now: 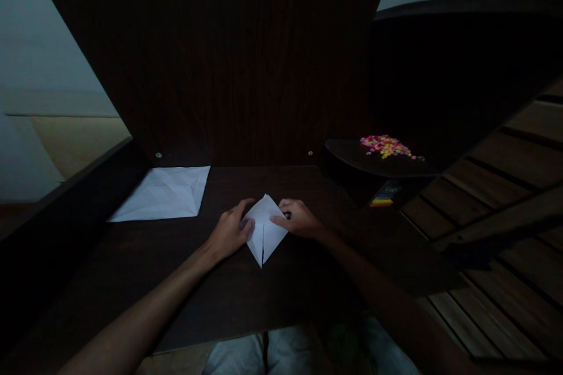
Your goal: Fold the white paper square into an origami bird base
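A small folded white paper (266,220) is held in a diamond shape just over the dark desk, its lower half split by a dark slit running to the bottom tip. My left hand (231,228) grips its left corner, thumb on the front face and fingers along the upper left edge. On the opposite corner, my right hand (299,220) pinches the paper with the thumb in front and the other fingers curled behind. Parts of the fingers behind the paper are hidden.
A creased white sheet (165,193) lies at the desk's back left. Small colourful pieces (387,146) are heaped on a curved dark shelf (352,158) at right, with a yellow-orange item (381,202) below. A dark side panel (65,199) borders the left, and a tall back panel (233,70) rises behind.
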Demonstrator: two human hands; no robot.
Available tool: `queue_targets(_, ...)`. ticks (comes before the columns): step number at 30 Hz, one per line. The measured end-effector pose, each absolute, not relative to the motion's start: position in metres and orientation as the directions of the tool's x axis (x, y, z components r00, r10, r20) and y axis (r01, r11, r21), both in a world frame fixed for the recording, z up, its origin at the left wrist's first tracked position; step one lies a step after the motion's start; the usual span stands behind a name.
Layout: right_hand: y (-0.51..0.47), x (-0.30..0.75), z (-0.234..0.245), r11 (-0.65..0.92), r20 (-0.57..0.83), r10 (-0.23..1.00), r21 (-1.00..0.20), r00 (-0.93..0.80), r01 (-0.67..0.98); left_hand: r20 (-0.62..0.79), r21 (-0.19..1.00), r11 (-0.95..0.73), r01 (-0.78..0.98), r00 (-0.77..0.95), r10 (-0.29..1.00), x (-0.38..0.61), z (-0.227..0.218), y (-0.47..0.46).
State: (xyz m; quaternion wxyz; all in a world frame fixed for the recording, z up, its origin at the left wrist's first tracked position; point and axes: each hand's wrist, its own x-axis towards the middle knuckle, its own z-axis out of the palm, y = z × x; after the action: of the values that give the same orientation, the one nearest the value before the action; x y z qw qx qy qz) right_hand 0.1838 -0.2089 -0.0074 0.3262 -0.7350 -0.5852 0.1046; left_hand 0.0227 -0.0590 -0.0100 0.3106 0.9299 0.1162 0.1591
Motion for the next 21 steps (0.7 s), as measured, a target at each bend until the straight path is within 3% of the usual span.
queue_targets(10,-0.2058,0.1779,-0.0082,-0.251,0.192,0.886,-0.567,0.423,0.784,0.270,0.627,-0.778,0.051,0.922,0.278,0.0214,-0.0139,-0.0608)
queue_targets(21,-0.2061,0.1792,-0.0085,-0.331,0.175,0.816,-0.639,0.550,0.694,0.277,0.609,-0.792,0.035,0.927,0.254,0.0212,-0.0177,-0.0616)
